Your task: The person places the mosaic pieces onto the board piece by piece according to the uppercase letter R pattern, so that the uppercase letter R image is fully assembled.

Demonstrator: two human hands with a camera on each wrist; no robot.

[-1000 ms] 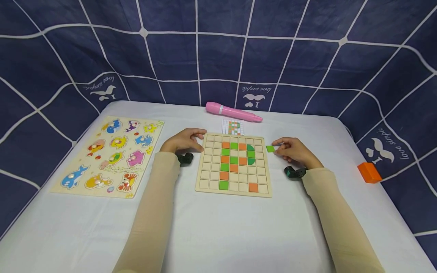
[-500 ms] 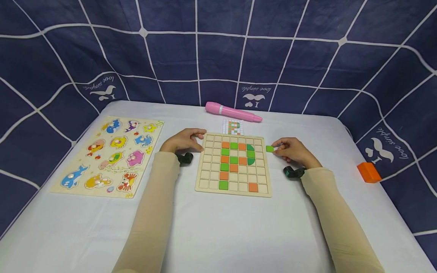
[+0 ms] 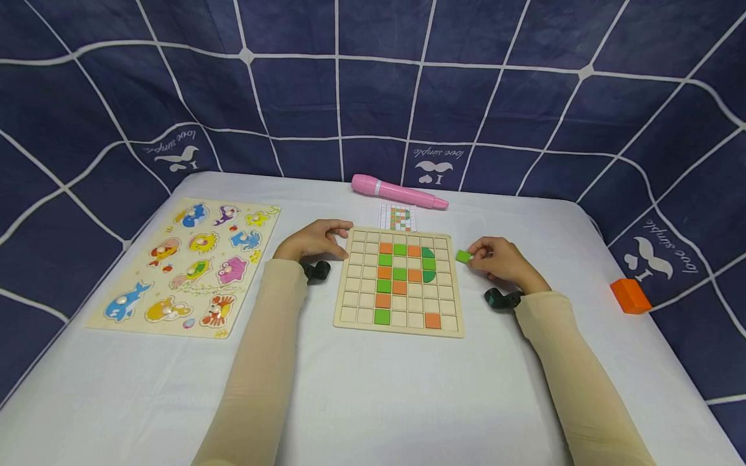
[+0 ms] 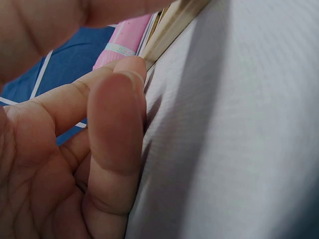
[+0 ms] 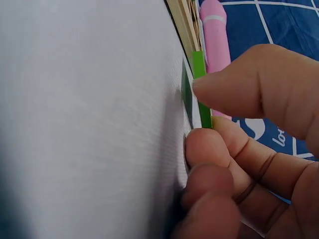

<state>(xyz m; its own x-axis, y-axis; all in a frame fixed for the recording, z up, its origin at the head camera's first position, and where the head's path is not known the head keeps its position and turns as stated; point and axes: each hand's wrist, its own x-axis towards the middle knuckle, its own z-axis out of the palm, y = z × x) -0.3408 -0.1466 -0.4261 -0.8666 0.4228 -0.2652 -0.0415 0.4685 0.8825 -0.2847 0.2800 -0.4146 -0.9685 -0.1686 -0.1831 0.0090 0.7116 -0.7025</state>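
Observation:
Beside the right edge of a wooden grid board [image 3: 357, 285], my right hand [image 3: 501, 260] pinches a small green square tile [image 3: 463, 256] between thumb and fingers. In the right wrist view the green tile [image 5: 199, 69] is held edge-on, slightly above the white cloth. At the board's upper left edge rests my left hand [image 3: 311, 239], its thumb and index fingertips touching the rim. The left wrist view shows its fingers [image 4: 114, 124] extended along the board's side. Orange and green squares and two dark green rounded pieces lie in the board's cells, in a P-like shape.
Behind the board lie a small pattern card [image 3: 398, 217] and a pink microphone-shaped toy [image 3: 399, 192]. A sea-animal puzzle board [image 3: 195, 275] lies at the left. An orange block [image 3: 631, 296] sits near the table's right edge. Dark blue gridded cloth rises around the table.
The right hand has lifted and tilted the green tile, which lay flat beside the board, shifting it slightly right. The left hand stays at the board's edge.

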